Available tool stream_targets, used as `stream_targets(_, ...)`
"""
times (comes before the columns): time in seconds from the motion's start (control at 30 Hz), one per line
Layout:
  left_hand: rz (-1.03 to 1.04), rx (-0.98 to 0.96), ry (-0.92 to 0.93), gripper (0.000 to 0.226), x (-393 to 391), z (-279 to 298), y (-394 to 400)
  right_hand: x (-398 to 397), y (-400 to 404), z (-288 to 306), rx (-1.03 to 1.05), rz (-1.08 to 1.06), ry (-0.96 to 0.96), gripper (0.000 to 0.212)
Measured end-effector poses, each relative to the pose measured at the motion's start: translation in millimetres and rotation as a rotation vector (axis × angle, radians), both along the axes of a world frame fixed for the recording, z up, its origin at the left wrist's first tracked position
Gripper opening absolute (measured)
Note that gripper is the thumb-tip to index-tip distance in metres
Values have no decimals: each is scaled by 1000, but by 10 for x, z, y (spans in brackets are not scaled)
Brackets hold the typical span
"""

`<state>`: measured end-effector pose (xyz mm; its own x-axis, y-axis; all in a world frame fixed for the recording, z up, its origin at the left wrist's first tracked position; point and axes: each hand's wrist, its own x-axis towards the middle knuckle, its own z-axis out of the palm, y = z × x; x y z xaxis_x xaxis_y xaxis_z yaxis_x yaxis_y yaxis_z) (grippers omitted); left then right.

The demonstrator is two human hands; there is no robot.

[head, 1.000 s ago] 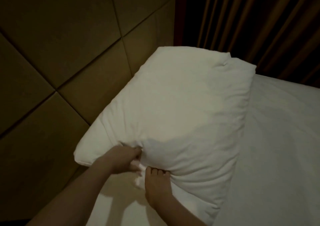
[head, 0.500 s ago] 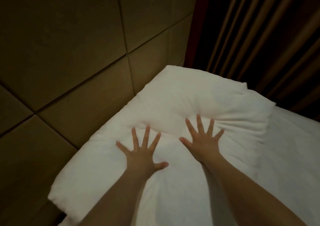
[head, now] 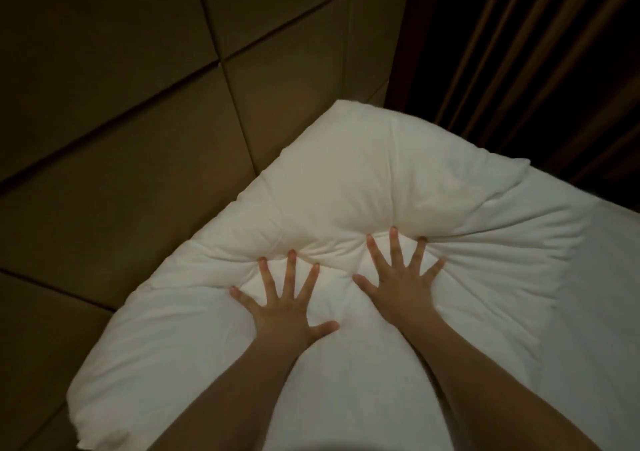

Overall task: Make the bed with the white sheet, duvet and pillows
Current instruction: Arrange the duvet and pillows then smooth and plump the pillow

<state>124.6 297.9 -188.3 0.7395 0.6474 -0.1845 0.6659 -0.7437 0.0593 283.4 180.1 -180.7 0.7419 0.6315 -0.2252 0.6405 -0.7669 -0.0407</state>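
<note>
So, both hands flat, fingers spread wide, nothing gripped: left hand (head: 282, 314) and right hand (head: 401, 286) side by side, pressing into the white pillow (head: 346, 187). Pillow dents and creases under the fingertips, bulging past them against the padded headboard (head: 156, 111). White sheet (head: 609, 277) right of the right hand; curtain (head: 540, 52) beyond.

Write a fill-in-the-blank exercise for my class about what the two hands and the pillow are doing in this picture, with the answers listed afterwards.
1. Both hands press down on the white ____.
2. The fingers of the left hand are spread and ____, not curled.
3. The pillow lies against the padded ____ behind it.
4. To the right of the right hand lies the white ____.

Missing words: pillow; straight; headboard; sheet
</note>
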Motion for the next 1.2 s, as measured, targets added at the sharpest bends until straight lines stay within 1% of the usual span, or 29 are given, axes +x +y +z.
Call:
stream_targets(0.1,88,-10,-49,108,283,368,-195,225,-55,300,87,105,-153,64)
stream_targets(0.13,123,-56,-85,109,425,447,-326,390,-86,415,89,137,-212,60)
stream_targets(0.2,59,-70,-185,112,709,546,-619,796,-209,578,109,154,-326,60)
stream_targets(0.27,-9,-133,-135,110,906,507,-872,1160,-386,620,115,88,-368,65)
stream_targets(0.33,-41,-150,-157,104,1098,455,-1012,1418,-551,556,79,-47,-326,67)
stream_targets(0.4,-77,-131,-200,100,1284,384,-1124,1614,-635,442,83,-187,-172,69)
stream_targets(0.47,-98,-190,-171,104,1405,280,-1162,1747,-671,286,63,-241,-32,69)
stream_targets(0.53,-96,-178,-115,106,1486,188,-1175,1806,-644,113,7,-235,16,68)
stream_targets(0.6,-83,-158,-63,107,1545,100,-1199,1823,-598,-4,-62,-225,24,69)
stream_targets(0.73,-81,-95,-56,106,1520,67,-1231,1759,-603,-22,-150,-199,1,67)
stream_targets(0.8,-93,-106,-65,104,1472,86,-1253,1683,-635,69,-135,-196,9,64)
stream_targets(0.87,-95,-104,-91,105,1409,80,-1260,1533,-702,197,-73,-204,19,61)
stream_targets(0.97,-72,-85,-126,111,1281,166,-1275,1183,-928,334,17,-165,18,59)
stream_targets(1.03,-116,-74,-152,107,1119,223,-1357,987,-1118,368,0,-137,22,60)
stream_targets(1.1,-145,-116,-162,106,881,315,-1533,888,-1279,392,-26,-168,56,61)
stream_targets(1.2,-149,-182,-144,116,512,348,-1876,779,-1378,415,-36,-222,103,61)
